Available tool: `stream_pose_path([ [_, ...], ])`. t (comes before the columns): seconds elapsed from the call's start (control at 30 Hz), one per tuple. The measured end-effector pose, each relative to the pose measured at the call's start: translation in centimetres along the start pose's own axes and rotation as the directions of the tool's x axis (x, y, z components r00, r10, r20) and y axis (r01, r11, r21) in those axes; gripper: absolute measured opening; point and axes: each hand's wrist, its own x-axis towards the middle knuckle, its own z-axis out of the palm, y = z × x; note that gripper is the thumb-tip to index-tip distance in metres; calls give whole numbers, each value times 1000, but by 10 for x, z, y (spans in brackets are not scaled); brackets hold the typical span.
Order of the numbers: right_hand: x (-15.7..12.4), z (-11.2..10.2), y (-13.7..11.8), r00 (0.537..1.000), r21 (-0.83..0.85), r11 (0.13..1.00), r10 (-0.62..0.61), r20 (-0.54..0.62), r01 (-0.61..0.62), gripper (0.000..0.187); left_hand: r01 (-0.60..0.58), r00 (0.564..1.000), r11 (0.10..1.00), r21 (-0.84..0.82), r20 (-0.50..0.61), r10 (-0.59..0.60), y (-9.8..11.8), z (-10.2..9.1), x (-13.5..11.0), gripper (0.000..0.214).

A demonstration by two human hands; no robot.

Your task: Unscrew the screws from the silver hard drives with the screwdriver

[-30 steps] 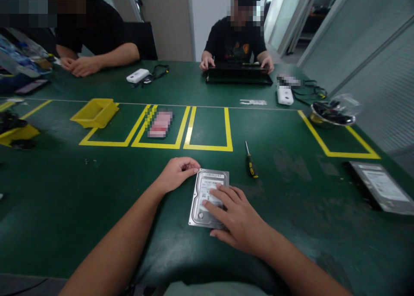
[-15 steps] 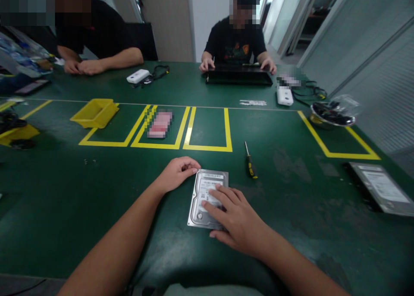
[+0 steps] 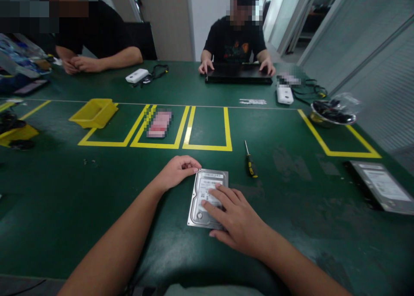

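A silver hard drive (image 3: 207,220) with a white label lies flat on the green table in front of me. Across its label and right side rests my right hand (image 3: 237,216), fingers spread and thumb near the lower right corner. My left hand (image 3: 177,173) is at the drive's top left corner, its fingers curled and the thumb and fingertips together on that corner. To the right of the drive, a yellow-and-black screwdriver (image 3: 250,163) lies with its shaft pointing away from me.
A second drive-like unit (image 3: 384,188) lies at the right. Behind it stands a metal bowl (image 3: 326,119) of dark parts. Yellow tape frames, a yellow bin (image 3: 95,114) and a pixelated pink item (image 3: 160,124) are farther back. Two people sit opposite, one holding a black panel (image 3: 238,74).
My hands and the hard drive have stayed in place. Across the table, the black panel under the other person's hands has tilted flatter.
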Motion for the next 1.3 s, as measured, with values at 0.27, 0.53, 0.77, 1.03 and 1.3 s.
stream_pose_path([
  [0.27,-1,0,-1,1000,0,1000,-3,1,3,68,63,997,993,-96,45,-59,5,-1,3,21],
  [0.53,1,1,0,1000,4,1000,-1,7,1,70,89,995,990,-108,46,-85,6,-1,3,25],
  [0.77,0,-1,-1,1000,-6,1000,1,13,-1,68,90,995,994,-60,56,-87,8,0,2,24],
  [1.03,0,-2,0,1000,-11,1000,-5,25,6,66,82,994,996,-43,69,-79,6,-1,1,25],
  [1.3,0,-2,2,1000,14,1000,-3,18,3,65,26,997,998,-57,79,-22,-2,-4,0,30],
])
